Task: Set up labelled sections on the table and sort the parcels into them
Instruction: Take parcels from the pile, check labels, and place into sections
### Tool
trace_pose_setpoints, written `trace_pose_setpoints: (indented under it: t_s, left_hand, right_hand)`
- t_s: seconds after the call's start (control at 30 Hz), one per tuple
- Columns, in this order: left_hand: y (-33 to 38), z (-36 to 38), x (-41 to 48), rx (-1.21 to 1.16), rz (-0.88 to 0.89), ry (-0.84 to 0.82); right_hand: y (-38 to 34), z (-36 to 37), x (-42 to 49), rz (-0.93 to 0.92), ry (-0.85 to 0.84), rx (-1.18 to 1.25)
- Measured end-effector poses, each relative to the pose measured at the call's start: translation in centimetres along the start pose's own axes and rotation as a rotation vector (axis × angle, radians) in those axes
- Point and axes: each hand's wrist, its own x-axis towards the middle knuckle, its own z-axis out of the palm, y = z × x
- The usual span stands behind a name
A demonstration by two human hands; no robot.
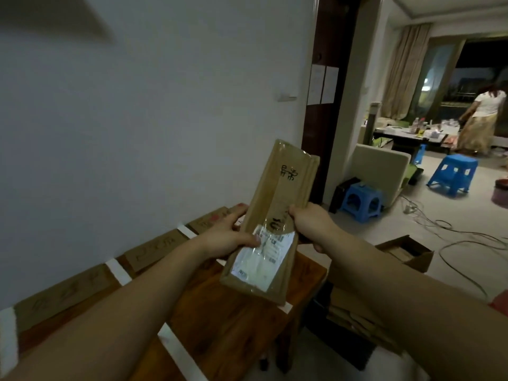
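"Sorting looks like the step in hand, going by the head view: the sections seem laid out, with cardboard labels [156,248] propped along the wall and white tape strips [118,270] dividing the table [220,325]."

"And where is the parcel [286,188]?"

"Held up in the air over the table's far end, long and brown, tilted away from the camera. Its shipping label [264,257] sits at the near end, facing up."

"How do the hands have it?"

"The left hand [225,237] grips the left edge, fingers curled behind and the thumb pressed onto the shipping label. The right hand [310,224] pinches the right edge about halfway along, fingers closed over it."

"So what does the next move call for?"

"Reading the label, I'd judge, then matching it to a section. The writing on the cardboard labels is too faint to read from here, so I cannot say which section fits. After that, lower the parcel flat between two tape strips, clear of the table edge."

"Anything else nearby?"

"An open cardboard box [406,254] on the floor to the right."
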Motion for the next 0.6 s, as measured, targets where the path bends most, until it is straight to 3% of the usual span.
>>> trace_pose_setpoints:
  t_s: [0.17, 0.27, 0.4, 0.53, 0.6]
  left_hand:
    - [-0.4, 0.5, 3.6, -0.110, -0.155, -0.005]
    - [-0.8, -0.6, 5.7, -0.248, -0.137, 0.079]
    - [-1.5, -3.6, 7.2, -0.227, -0.199, 0.061]
    - [-2.0, -7.8, 9.4, -0.150, -0.261, 0.049]
    - [-2.7, -9.6, 10.8, -0.153, -0.278, 0.115]
  right_hand:
    - [2.0, -3.6, 6.0, 0.118, 0.001, 0.332]
    - [3.2, -4.8, 9.1, 0.053, 0.006, 0.261]
    - [3.4, -6.4, 13.5, -0.082, 0.194, 0.194]
    - [3.7, -5.4, 17.7, -0.129, 0.008, 0.139]
    - [4.0, -4.4, 19.7, -0.112, -0.003, 0.124]
